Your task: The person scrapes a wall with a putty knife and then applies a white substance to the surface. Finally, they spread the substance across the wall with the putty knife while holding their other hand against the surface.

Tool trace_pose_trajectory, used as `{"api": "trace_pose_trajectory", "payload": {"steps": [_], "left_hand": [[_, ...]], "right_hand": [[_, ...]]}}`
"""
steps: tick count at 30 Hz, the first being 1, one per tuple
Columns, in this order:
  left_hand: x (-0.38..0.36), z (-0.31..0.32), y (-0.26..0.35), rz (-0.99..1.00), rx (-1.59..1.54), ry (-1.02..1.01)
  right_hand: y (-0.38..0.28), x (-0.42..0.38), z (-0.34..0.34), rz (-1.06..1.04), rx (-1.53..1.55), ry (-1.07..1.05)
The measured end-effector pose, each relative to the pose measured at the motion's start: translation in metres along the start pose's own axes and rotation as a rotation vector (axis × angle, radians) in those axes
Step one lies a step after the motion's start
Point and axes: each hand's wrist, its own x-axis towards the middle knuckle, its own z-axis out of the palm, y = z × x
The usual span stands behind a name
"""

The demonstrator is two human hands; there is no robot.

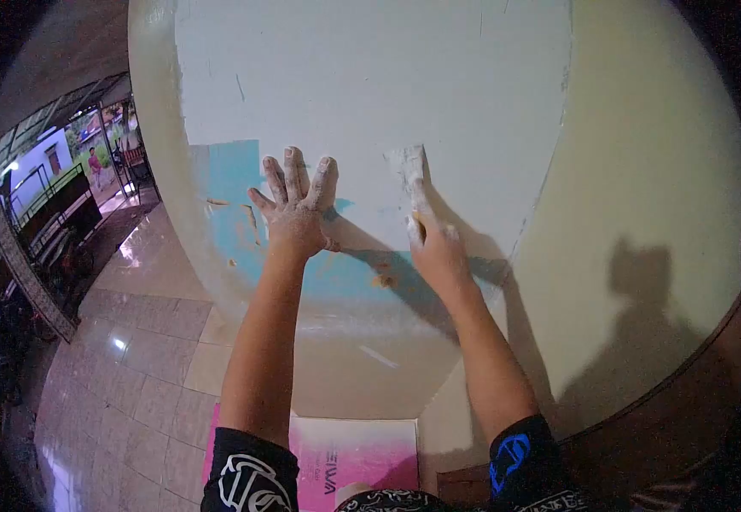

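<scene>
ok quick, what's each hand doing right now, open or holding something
Left hand: open, spread, palm toward the wall.
Right hand: closed, holding a scraper.

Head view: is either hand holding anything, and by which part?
Right hand holds a scraper by its handle, one finger extended along the tool. Left hand holds nothing; its fingers are spread at the wall.

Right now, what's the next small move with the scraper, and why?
Probably a short stroke of the scraper over the white area: the right hand holds it there, and the left hand lies spread on the wall, seemingly a brace.
</scene>
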Motion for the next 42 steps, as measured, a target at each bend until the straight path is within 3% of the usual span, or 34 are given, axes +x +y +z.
{"api": "trace_pose_trajectory", "payload": {"steps": [2,8,11,14,17,18,19,23,25,27,29,33,37,38,39,41,42], "left_hand": [[0.003,0.006,-0.003,-0.005,-0.005,0.018],[0.002,0.008,-0.004,-0.007,-0.018,0.013],[-0.001,-0.007,0.000,-0.001,-0.048,-0.108],[0.001,0.005,-0.004,0.011,-0.070,-0.010],[-0.001,0.001,-0.003,-0.005,-0.081,-0.007],[0.003,0.030,-0.008,0.020,-0.054,0.196],[0.002,0.025,-0.008,0.015,-0.054,0.201],[0.000,0.007,-0.004,0.003,-0.069,0.037],[0.001,0.001,-0.004,-0.010,-0.093,-0.029],[0.002,0.013,-0.009,0.005,-0.066,0.102],[-0.001,0.000,-0.008,0.047,-0.127,-0.039],[0.004,0.040,-0.014,0.074,-0.132,0.252],[0.003,0.025,-0.011,0.051,-0.122,0.123],[0.005,0.037,-0.016,0.085,-0.142,0.247],[0.004,0.042,-0.026,0.086,-0.144,0.242],[0.003,0.047,-0.058,0.270,-0.063,0.430],[0.005,0.052,-0.074,0.247,-0.023,0.505]], "right_hand": [[-0.011,0.020,-0.008,-0.051,0.036,0.047],[0.016,-0.026,0.040,-0.067,0.063,0.041],[-0.015,-0.001,0.014,-0.019,0.029,0.080],[-0.027,0.028,-0.003,-0.051,-0.016,0.067],[-0.014,-0.010,0.019,0.022,-0.093,0.039],[-0.004,-0.026,0.029,0.074,-0.004,-0.038],[-0.004,-0.029,0.030,0.068,-0.005,-0.037],[-0.010,0.001,0.026,-0.067,-0.146,0.099],[-0.029,0.027,0.009,-0.046,-0.199,0.053],[-0.041,0.024,0.003,-0.001,-0.204,0.008],[-0.031,-0.004,0.012,0.071,-0.204,-0.060],[0.003,-0.026,0.039,-0.054,-0.217,0.059],[-0.033,0.021,0.021,-0.079,-0.260,0.070],[-0.045,0.021,0.012,0.016,-0.233,-0.025],[-0.042,0.014,0.013,0.020,-0.234,-0.029],[-0.025,-0.011,0.021,0.044,-0.272,-0.040],[-0.009,-0.022,0.027,0.018,-0.319,-0.101]]}}
